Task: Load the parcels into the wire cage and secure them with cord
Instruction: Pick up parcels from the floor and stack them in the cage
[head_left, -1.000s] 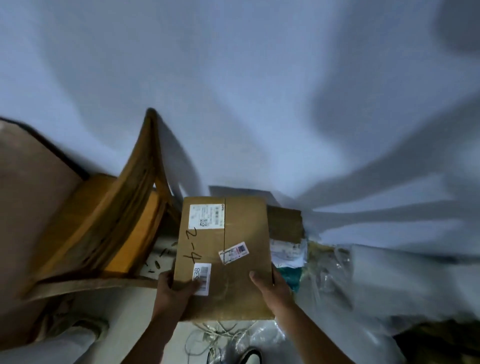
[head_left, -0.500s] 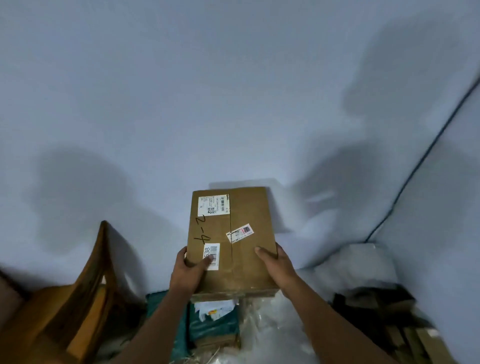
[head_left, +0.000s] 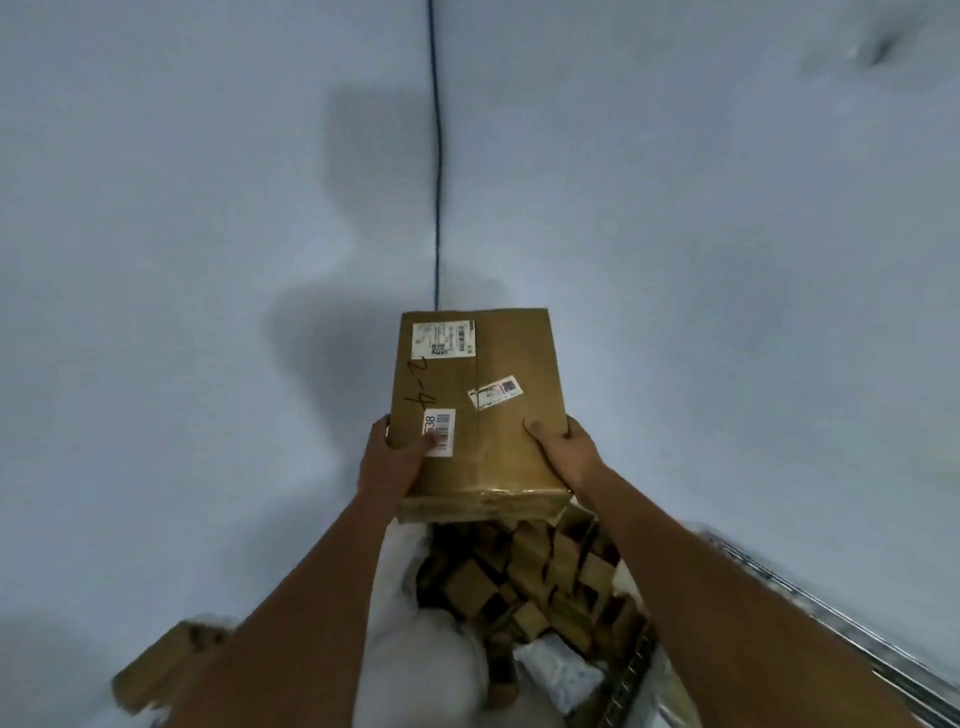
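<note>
Two hands, left hand (head_left: 390, 464) and right hand (head_left: 565, 451), are grasping a brown rectangular cardboard parcel (head_left: 475, 410) mid-frame, above small brown cardboard boxes (head_left: 524, 582) at lower centre.

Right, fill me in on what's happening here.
A person is carrying a cardboard box with both hands: the left hand grips its left edge, the right hand its right edge. The box is held in the air above a heap of small brown parcels and white bags. A wire cage edge shows at the right.
</note>
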